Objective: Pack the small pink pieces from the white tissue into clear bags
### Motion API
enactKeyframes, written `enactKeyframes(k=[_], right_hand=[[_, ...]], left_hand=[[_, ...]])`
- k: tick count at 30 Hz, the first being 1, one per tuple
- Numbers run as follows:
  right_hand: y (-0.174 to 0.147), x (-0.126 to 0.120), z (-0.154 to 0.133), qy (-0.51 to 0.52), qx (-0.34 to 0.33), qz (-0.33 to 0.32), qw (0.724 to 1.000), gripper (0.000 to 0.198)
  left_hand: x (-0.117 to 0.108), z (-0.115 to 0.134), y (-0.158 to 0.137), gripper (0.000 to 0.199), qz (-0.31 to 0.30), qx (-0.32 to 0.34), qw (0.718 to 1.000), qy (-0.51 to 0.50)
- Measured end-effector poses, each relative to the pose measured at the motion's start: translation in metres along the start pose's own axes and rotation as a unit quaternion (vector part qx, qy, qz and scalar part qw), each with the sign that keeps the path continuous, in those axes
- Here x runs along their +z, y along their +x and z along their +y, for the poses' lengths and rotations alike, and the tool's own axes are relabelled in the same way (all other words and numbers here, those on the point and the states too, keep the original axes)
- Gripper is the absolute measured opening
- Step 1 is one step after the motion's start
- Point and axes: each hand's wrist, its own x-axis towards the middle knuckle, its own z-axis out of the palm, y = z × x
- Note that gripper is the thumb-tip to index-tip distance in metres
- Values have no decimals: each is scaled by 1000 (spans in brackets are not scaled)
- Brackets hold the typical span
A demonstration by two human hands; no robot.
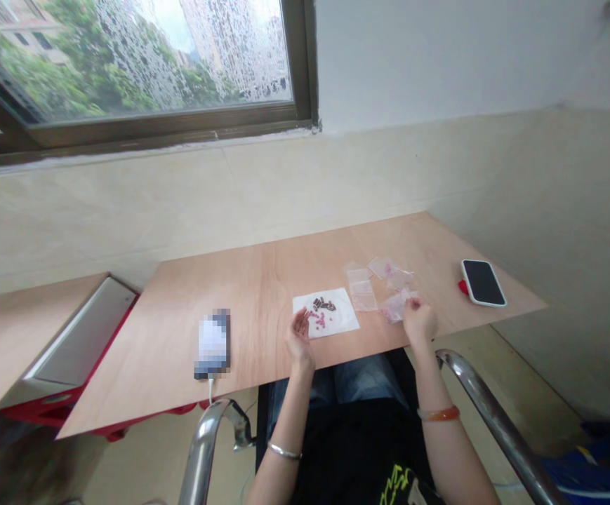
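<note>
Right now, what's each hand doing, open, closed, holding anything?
Left hand: open, empty, beside the white sheet.
Right hand: pinching a small clear bag.

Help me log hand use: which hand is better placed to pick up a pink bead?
Probably the left hand: it rests open at the white sheet beside the pink beads, while the right hand pinches a small clear bag.

clear bag (395, 306) | crumpled, table edge | pink beads (318, 320) | on white sheet
</note>
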Motion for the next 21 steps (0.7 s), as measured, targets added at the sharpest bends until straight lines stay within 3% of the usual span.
enactKeyframes(k=[4, 7, 11, 16, 21], right_hand=[[-1, -15, -13, 62, -61, 19, 996, 34], [-5, -25, -27, 132, -134, -21, 982, 33], [-21, -34, -49, 208, -225, -181, 934, 29], [-49, -35, -66, 246, -257, -414, 838, 26], [-60, -19, -63, 253, -270, -489, 790, 27]], left_hand=[[7, 6, -13, 22, -39, 9, 993, 110], [13, 9, -23, 21, -97, 55, 973, 204], [24, 15, -36, 17, -186, 106, 940, 267], [34, 26, -49, 26, -261, 95, 917, 287], [22, 27, -45, 15, -319, 116, 865, 369]])
